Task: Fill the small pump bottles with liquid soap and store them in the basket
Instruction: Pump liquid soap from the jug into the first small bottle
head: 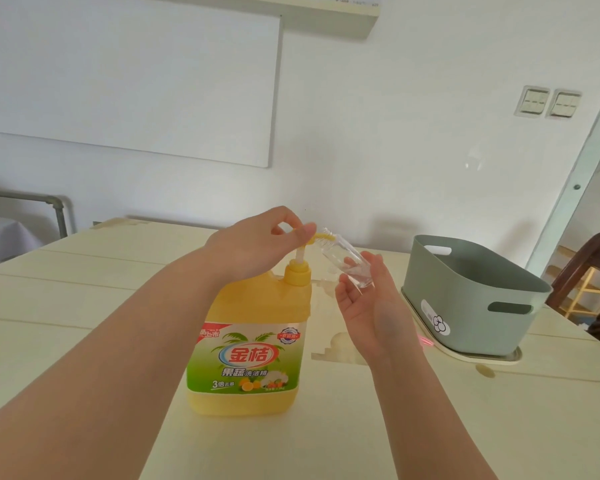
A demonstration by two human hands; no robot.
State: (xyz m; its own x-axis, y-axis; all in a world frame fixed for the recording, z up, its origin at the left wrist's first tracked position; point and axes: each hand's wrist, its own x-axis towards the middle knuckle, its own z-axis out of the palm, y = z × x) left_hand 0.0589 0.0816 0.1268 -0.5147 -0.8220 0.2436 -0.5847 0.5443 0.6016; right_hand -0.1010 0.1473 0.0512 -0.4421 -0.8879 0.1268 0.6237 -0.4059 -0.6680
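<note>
Filling under way at the table [49,289]: one hand on the jug's pump, the other holding a small bottle up to the spout.

Basket [465,306], grey-green plastic with slot handles, stands right of the hands and well apart. Soap jug [250,341] is yellow with a green label and looks near full. I judge it heavy enough to stay put under pumping. Left hand [257,244] is curled round the pump head [321,237], thumb on top. Right hand [368,299] pinches the small bottle [347,261] low on its body between thumb and fingers, tilted with its open threaded neck touching the spout. The bottle is clear, rigid-looking, probably light, and likely slick once soapy, so it is best gripped round the body, clear of the neck. It may hold a little liquid, but I cannot tell.
</note>
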